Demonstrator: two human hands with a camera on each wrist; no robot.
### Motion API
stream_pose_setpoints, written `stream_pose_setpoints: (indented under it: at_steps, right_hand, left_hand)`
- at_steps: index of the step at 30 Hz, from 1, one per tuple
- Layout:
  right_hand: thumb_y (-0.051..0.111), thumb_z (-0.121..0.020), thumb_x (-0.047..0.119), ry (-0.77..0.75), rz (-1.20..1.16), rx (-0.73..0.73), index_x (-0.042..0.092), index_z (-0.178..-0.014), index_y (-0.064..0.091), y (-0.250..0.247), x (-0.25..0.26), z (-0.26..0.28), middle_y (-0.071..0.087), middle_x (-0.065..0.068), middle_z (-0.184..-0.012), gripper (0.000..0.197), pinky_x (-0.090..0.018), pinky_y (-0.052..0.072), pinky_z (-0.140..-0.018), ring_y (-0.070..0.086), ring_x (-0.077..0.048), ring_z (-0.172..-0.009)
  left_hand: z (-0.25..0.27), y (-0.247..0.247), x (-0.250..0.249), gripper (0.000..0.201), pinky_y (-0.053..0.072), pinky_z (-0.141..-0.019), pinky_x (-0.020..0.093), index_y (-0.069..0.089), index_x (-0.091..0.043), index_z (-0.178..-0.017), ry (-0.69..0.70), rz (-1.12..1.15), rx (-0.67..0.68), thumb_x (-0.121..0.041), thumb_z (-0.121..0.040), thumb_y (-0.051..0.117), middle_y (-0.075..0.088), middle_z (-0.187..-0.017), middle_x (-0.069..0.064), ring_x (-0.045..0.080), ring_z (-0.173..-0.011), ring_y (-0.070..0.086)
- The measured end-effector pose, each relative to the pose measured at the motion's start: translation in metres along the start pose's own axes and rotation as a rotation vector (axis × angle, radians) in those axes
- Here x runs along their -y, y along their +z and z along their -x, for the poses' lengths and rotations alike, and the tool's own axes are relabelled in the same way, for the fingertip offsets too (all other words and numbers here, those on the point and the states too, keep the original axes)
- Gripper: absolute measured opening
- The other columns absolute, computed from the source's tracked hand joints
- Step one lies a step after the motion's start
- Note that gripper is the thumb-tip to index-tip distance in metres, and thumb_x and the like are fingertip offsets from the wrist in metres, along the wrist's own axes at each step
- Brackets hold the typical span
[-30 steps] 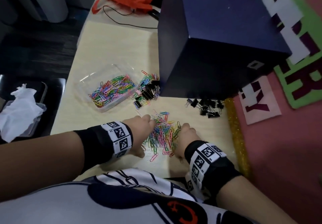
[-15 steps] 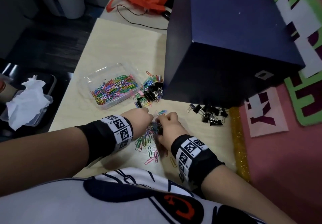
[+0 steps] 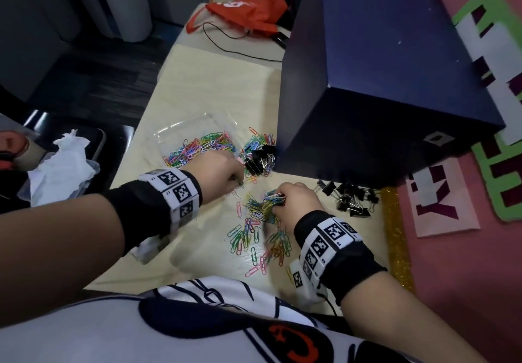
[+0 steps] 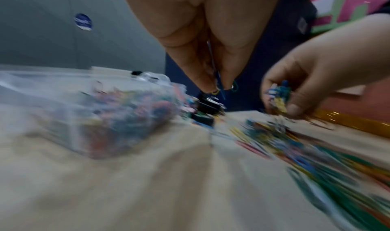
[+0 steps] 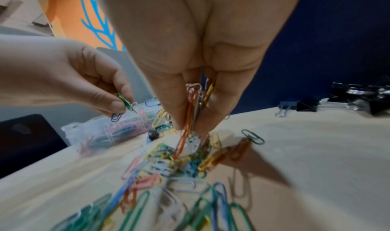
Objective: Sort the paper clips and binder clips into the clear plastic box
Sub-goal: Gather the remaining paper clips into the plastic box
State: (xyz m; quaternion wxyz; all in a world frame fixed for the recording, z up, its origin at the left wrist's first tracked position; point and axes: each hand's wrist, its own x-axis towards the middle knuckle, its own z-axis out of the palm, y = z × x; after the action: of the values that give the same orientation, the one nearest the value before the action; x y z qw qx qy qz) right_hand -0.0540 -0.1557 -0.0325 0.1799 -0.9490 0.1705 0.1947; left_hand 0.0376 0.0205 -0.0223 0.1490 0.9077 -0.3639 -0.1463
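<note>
A person's left hand (image 3: 219,171), fingers pointing down and pinched on a few coloured wire paper clips (image 5: 126,103), hangs at the near edge of the clear plastic box (image 3: 180,133), which holds a heap of such clips. To the right of the box, the right hand (image 3: 295,200) clamps thumb and fingertips on a bunch of clips lifted from the loose pile (image 3: 258,232) on the pale wooden table (image 3: 203,85). Black metal binder clips (image 3: 261,160) lie just beside the box's right edge; more (image 3: 351,198) sit further right, against the large dark blue box (image 3: 375,80)

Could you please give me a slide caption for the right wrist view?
Right hand lifts a bunch of paper clips from the pile.
</note>
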Motion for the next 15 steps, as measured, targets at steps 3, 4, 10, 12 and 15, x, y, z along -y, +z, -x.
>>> stream_pose_setpoints:
  at_steps: [3, 4, 10, 12, 15]
  right_hand:
    - [0.065, -0.086, 0.025, -0.014, 0.002, -0.002, 0.020, -0.119, 0.060, -0.007, 0.012, -0.003, 0.053, -0.006, -0.117, 0.033, -0.025, 0.040, -0.091, 0.053, -0.024, -0.110]
    - [0.066, -0.086, 0.026, -0.021, 0.003, -0.003, 0.020, -0.118, 0.060, -0.010, 0.017, -0.005, 0.053, -0.006, -0.117, 0.033, -0.025, 0.040, -0.090, 0.053, -0.024, -0.110]
    - [0.067, -0.084, 0.024, -0.083, -0.029, -0.042, 0.022, -0.110, 0.064, -0.025, 0.063, -0.023, 0.059, -0.006, -0.110, 0.027, -0.025, 0.043, -0.085, 0.058, -0.025, -0.102]
    - [0.068, -0.083, 0.024, -0.128, -0.047, -0.060, 0.021, -0.110, 0.064, -0.027, 0.082, -0.035, 0.062, -0.007, -0.110, 0.028, -0.025, 0.044, -0.085, 0.059, -0.025, -0.101]
    - [0.068, -0.083, 0.024, -0.185, -0.044, -0.064, 0.022, -0.113, 0.063, -0.027, 0.111, -0.052, 0.061, -0.007, -0.114, 0.031, -0.026, 0.043, -0.087, 0.058, -0.025, -0.103]
  left_hand:
    - [-0.001, -0.017, 0.019, 0.018, 0.042, -0.084, 0.027, 0.072, -0.018, -0.098, -0.066, 0.058, -0.137, -0.017, -0.083, 0.065, 0.066, -0.099, 0.004, 0.023, -0.098, 0.061]
    - [-0.001, -0.021, 0.026, 0.017, 0.042, -0.084, 0.027, 0.072, -0.017, -0.098, -0.092, 0.067, -0.168, -0.018, -0.082, 0.066, 0.066, -0.099, 0.005, 0.024, -0.097, 0.061]
    - [0.008, -0.028, 0.069, 0.017, 0.048, -0.082, 0.029, 0.071, -0.024, -0.098, -0.213, 0.050, -0.126, -0.020, -0.083, 0.065, 0.068, -0.098, 0.000, 0.023, -0.095, 0.062]
    - [0.014, -0.027, 0.079, 0.021, 0.049, -0.084, 0.029, 0.070, -0.025, -0.102, -0.214, 0.066, -0.113, -0.019, -0.084, 0.063, 0.070, -0.102, 0.000, 0.022, -0.096, 0.063]
    - [0.019, -0.026, 0.091, 0.026, 0.049, -0.086, 0.029, 0.069, -0.025, -0.106, -0.214, 0.133, -0.149, -0.015, -0.085, 0.059, 0.071, -0.105, 0.000, 0.021, -0.096, 0.064]
